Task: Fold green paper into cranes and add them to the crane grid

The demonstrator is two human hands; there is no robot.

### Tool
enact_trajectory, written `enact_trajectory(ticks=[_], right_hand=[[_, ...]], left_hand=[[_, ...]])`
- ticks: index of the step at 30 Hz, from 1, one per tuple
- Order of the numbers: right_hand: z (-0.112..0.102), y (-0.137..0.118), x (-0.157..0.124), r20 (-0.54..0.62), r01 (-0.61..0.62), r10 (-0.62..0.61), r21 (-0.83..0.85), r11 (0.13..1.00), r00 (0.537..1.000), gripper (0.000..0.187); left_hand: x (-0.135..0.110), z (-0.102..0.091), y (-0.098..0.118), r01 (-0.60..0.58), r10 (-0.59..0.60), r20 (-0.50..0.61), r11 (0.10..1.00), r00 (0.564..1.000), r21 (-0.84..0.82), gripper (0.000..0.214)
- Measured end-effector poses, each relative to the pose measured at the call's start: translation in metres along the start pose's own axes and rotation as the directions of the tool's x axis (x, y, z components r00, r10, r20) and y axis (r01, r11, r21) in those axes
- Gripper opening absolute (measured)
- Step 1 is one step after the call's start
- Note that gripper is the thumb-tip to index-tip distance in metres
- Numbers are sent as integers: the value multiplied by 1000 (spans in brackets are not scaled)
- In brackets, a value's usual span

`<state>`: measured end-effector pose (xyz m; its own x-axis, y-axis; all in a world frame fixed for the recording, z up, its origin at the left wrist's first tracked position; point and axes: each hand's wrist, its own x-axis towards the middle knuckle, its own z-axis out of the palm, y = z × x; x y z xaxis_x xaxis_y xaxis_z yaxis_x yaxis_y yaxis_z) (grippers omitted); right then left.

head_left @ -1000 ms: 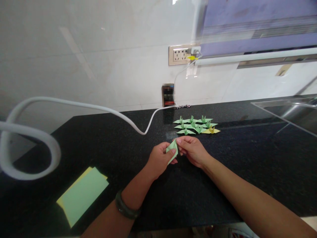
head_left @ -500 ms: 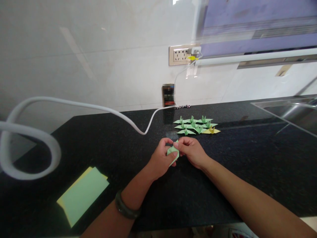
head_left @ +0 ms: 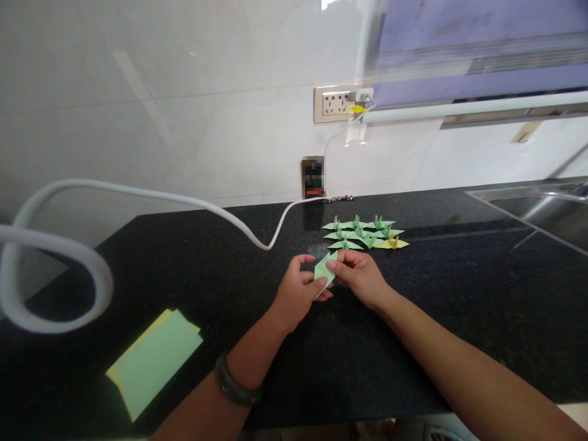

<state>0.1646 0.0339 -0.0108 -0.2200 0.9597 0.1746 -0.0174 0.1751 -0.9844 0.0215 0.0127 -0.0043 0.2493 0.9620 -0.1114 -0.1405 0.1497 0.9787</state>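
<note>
Resting between both hands, a folded green paper was held just above the black countertop, near its middle and a little in front of the person. The left hand supported the paper from the left and from below, with its fingers curled around the lower part and the thumb raised near the upper edge. The right hand pinched the right edge of the paper between thumb and forefinger, and its other fingers were bent toward the palm. A dark wristband sat on the left wrist.

Just behind the hands, a group of green paper cranes lay on the countertop in close rows, with one yellow crane at the right end. A thick white cable ran from the left side toward a small dark device that stood against the wall. Near the left front corner lay a stack of green and yellow sheets. A wall socket with a plug in it was higher up, and a metal sink was at the far right.
</note>
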Motion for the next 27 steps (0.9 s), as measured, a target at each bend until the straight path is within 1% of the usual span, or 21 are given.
enact_trajectory(ticks=[3, 6, 8, 11, 14, 18, 20, 22, 25, 27], right_hand=[[-3, -1, 1, -46, 80, -83, -68, 995, 996, 23], [-3, -2, 0, -33, 134, -140, -127, 983, 990, 22], [-2, -1, 0, -34, 134, -141, -144, 980, 989, 22], [0, 1, 1, -49, 91, -99, -132, 987, 994, 23], [0, 2, 2, -27, 42, -44, -79, 996, 999, 23], [1, -1, 3, -20, 37, -37, 19, 999, 999, 22], [2, -2, 2, 9, 18, -19, 72, 997, 1000, 21], [2, -1, 1, 66, -15, 9, 99, 995, 998, 21], [3, 0, 0, 126, -17, 4, 98, 995, 992, 20], [3, 0, -1, 126, 5, -16, 85, 996, 992, 20]], left_hand=[[1, -1, 0, 100, -102, 25, 993, 994, 66, 32], [-1, -2, 1, 122, -135, 90, 984, 987, 133, 30], [-2, -2, 0, 105, -123, 107, 982, 987, 157, 29], [-2, -1, -1, 93, -114, 107, 978, 988, 186, 26], [-1, -1, -3, 72, -94, 100, 976, 991, 205, 22], [0, 0, -3, 10, -35, 121, 979, 992, 202, 23], [0, 0, -3, -13, -11, 138, 985, 990, 171, 30], [0, 1, -2, -24, 7, 139, 992, 990, 127, 37], [1, 1, -2, -27, 16, 120, 995, 993, 91, 31], [1, 1, -3, -31, 21, 111, 995, 994, 91, 30]])
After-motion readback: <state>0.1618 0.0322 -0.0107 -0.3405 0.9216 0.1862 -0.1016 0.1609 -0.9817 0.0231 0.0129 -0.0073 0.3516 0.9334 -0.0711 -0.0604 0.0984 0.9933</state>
